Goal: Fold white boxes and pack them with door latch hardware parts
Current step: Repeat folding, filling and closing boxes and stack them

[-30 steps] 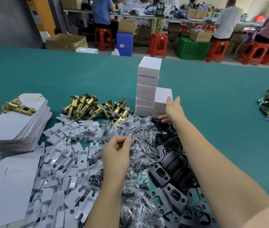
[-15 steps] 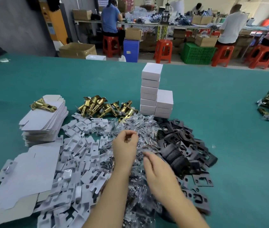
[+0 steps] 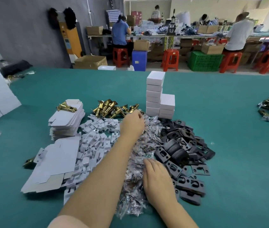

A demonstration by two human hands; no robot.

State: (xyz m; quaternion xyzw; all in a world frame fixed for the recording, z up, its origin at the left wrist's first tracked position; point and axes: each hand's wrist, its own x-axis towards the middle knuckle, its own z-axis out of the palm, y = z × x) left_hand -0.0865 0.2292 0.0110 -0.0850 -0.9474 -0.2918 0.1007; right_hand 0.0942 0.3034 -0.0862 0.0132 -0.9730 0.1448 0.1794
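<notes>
Now left hand (image 3: 133,123) stretched fwd, fingers curled by brass latches (image 3: 110,108), right hand (image 3: 157,177) flat, fingers straight on screw bags (image 3: 140,155).

- Left hand (image 3: 133,125): bare, no glove, ring or watch visible.
- Right hand (image 3: 158,180): bare, likewise unadorned.
- Both forearms: uncovered up to the frame's lower edge; no sleeve or cuff is visible.

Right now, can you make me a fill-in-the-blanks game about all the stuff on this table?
1. The folded boxes stacked at the back are ____.
2. The table has a ____ cover.
3. The right hand rests on the pile of clear ____ of small parts.
4. One brass latch lies on top of the stack of ____ boxes.

Missing words: white; green; bags; flat
</notes>
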